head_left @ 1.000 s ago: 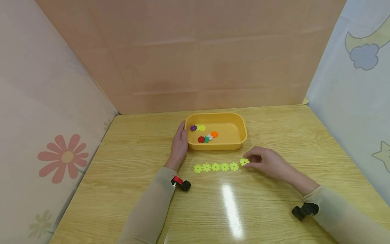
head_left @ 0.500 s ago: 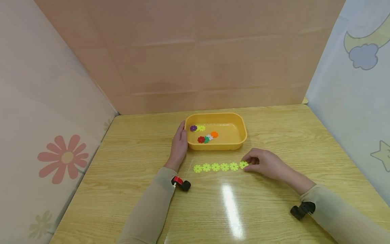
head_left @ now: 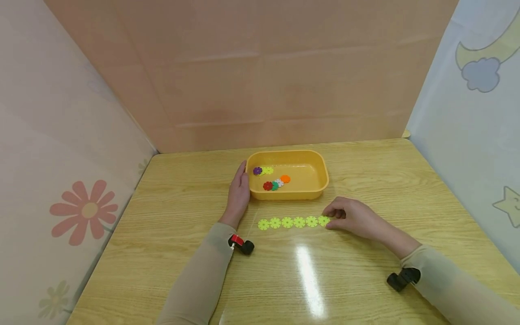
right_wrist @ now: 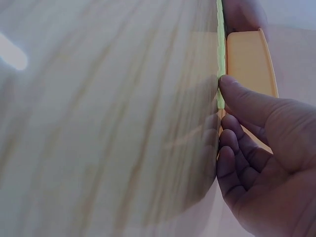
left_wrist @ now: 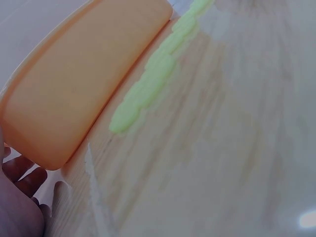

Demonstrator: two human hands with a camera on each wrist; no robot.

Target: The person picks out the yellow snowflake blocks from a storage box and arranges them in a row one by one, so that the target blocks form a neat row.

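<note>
A row of several yellow-green snowflake discs (head_left: 287, 222) lies flat on the wooden table, in front of a yellow plastic tray (head_left: 287, 196). My right hand (head_left: 354, 219) pinches the rightmost disc (head_left: 323, 220) at its right edge, thumb on the near side and fingers on the far side. That disc lies in line with the others, at the end of the row. At the tray's left end, my left hand (head_left: 238, 196) rests against the outer wall with fairly straight fingers. The left wrist view shows part of this hand (left_wrist: 22, 197) beside the tray wall (left_wrist: 74, 84).
Inside the tray are a purple disc (head_left: 257, 171), a yellow one (head_left: 268, 170), a red one (head_left: 267, 186), a green one (head_left: 275, 185), a white one and an orange one (head_left: 285, 179). Printed cloth walls enclose the table (head_left: 162, 253) on three sides.
My right hand has brought the last yellow-green disc slightly left and toward me, down to the right end of the row. The left hand and the tray have stayed put.
</note>
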